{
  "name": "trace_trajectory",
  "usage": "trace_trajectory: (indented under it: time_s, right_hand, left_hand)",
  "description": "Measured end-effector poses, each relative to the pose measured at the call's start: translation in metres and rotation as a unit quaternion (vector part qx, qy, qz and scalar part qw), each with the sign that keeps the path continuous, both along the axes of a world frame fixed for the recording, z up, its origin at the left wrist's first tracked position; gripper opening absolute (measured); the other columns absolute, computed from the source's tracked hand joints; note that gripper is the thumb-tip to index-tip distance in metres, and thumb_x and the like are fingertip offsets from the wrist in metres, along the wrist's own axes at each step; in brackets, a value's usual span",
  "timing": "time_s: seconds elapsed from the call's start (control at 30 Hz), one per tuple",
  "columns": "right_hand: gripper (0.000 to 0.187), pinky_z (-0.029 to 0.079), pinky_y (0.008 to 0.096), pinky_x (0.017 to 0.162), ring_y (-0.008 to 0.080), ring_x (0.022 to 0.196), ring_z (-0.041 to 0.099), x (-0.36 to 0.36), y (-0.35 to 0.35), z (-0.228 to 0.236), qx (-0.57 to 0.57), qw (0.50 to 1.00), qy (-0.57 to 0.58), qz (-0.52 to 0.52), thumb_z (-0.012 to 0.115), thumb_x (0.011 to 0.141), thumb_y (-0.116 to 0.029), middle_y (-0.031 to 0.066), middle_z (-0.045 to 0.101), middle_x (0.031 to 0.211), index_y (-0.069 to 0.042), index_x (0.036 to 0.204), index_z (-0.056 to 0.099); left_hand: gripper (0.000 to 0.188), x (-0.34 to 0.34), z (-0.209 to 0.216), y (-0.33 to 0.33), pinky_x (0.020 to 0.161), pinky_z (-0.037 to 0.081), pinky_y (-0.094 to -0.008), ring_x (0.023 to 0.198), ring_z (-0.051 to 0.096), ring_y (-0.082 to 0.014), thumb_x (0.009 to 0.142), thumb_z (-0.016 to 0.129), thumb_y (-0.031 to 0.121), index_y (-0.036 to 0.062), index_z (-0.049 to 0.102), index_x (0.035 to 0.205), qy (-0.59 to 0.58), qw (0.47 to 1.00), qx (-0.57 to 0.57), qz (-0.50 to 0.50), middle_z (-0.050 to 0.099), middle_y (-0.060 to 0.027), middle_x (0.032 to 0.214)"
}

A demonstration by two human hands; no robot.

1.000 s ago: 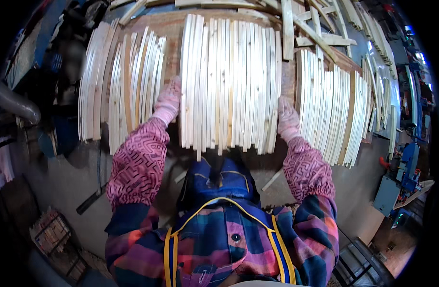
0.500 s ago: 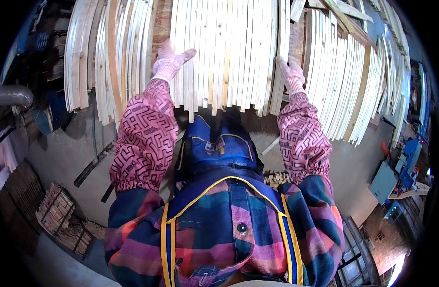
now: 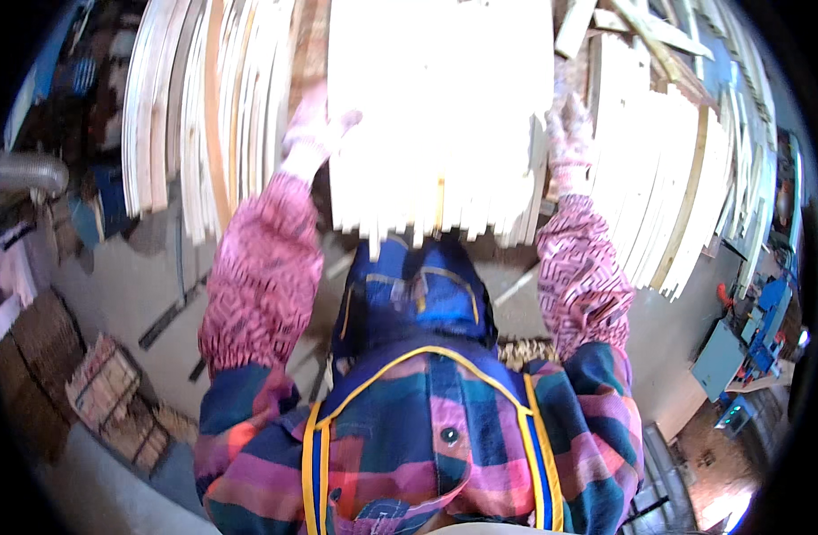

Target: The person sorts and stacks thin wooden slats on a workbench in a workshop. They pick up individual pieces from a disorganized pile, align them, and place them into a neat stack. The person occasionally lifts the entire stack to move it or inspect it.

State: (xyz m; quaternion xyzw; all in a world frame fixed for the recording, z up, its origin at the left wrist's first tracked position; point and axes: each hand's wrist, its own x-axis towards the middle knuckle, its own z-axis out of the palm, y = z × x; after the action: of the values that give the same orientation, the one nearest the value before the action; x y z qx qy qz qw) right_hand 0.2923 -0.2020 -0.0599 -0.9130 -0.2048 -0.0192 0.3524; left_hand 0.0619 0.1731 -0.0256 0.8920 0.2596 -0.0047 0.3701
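We count 2 gloved hands at the worktop [image 3: 309, 53]. The left hand [image 3: 311, 129] is at the left edge of 1 stack of pale wooden strips [image 3: 435, 116], its thumb spread wide from the fingers and reaching over that edge; whether it presses on the wood we cannot tell. The right hand [image 3: 571, 134] is just beside the stack's right edge, fingers extended and blurred. Each grip is loosely spread, with nothing seen clasped in it.

The stack lies on the worktop between the hands, its near ends uneven. Glare prevents a count of its strips; we note 1 amber strip [image 3: 440, 201] near the middle. To its left we record 2 side-by-side groups, an outer group [image 3: 155, 116] and an inner group [image 3: 248, 107]; to its right, 1 right-hand group [image 3: 645, 160]. Several loose boards [image 3: 645, 40] lie crosswise beyond the latter.

Containers: at lower left we find 1 dark-framed rack [image 3: 119, 406] holding short wood pieces [image 3: 92, 383], too blurred to count. We also observe 1 grey ribbed duct [image 3: 30, 174] at far left and 1 blue-grey cabinet [image 3: 719, 358] at right.
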Motion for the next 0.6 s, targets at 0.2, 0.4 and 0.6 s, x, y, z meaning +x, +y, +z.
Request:
trace_trajectory:
  time_s: [0.2, 0.4, 0.6]
  right_hand:
    - [0.076, 0.042, 0.0378, 0.110, 0.0270, 0.139, 0.040, -0.027, 0.025, -0.001, 0.225, 0.949, 0.223, 0.005, 0.071, 0.088, -0.014, 0.0132, 0.038, 0.154, -0.014, 0.153, 0.033]
    - [0.115, 0.058, 0.0516, 0.092, 0.0396, 0.120, 0.057, -0.054, 0.032, 0.040, 0.394, 0.778, 0.489, -0.027, 0.079, 0.070, 0.009, 0.0239, 0.045, 0.143, -0.020, 0.158, 0.011]
    - [0.114, 0.051, 0.0389, 0.099, 0.0292, 0.126, 0.054, -0.098, -0.008, 0.026, 0.382, 0.760, 0.520, 0.081, 0.079, 0.065, 0.010, 0.0152, 0.051, 0.141, -0.015, 0.158, 0.016]
  left_hand:
    - [0.104, -0.022, -0.063, -0.011, 0.118, 0.032, -0.0424, 0.140, 0.037, -0.0312, 0.075, 0.084, 0.033, 0.0103, 0.021, 0.155, -0.310, 0.915, -0.193, 0.169, 0.033, -0.0170, 0.154]
    - [0.114, -0.046, -0.052, -0.009, 0.114, 0.038, -0.0440, 0.138, 0.041, -0.0308, 0.076, 0.083, 0.038, 0.0053, 0.010, 0.156, -0.147, 0.922, -0.326, 0.148, 0.035, -0.0223, 0.151]
    - [0.101, -0.111, -0.037, -0.022, 0.103, 0.050, -0.0422, 0.120, 0.059, -0.0342, 0.078, 0.082, 0.023, 0.0044, 0.018, 0.154, -0.037, 0.829, -0.524, 0.194, 0.058, -0.0221, 0.130]
